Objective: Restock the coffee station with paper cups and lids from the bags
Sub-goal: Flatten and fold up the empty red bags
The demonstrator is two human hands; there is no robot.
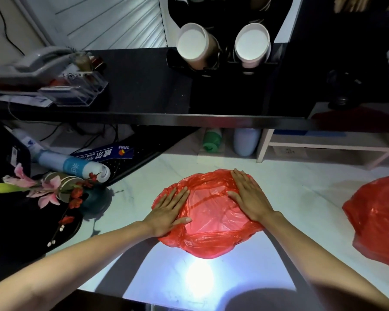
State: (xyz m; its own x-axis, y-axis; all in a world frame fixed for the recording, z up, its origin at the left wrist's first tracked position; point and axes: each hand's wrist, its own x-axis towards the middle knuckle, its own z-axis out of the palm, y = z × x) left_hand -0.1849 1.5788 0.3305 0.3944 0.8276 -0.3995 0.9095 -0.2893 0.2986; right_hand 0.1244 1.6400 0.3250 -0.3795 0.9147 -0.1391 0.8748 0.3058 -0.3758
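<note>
A flattened red plastic bag (pixel 208 223) lies on the white marble counter (pixel 301 198) in front of me. My left hand (pixel 169 212) presses flat on its left side with straight fingers. My right hand (pixel 248 196) presses flat on its right side, fingers spread. A second red bag (pixel 382 216), still bulging, sits at the right edge of the counter. On the black raised shelf behind, a dispenser rack holds a stack of brown paper cups (pixel 194 44) and a stack of white cups (pixel 252 43), both lying with their mouths toward me.
A black shelf edge (pixel 189 120) runs across above the counter. Under it stand a green bottle (pixel 211 140) and a pale blue bottle (pixel 246 141). At left are a vase of pink and red flowers (pixel 54 189), a lying spray can (pixel 72 164), a telephone (pixel 38 61) and a clear organiser (pixel 76 90).
</note>
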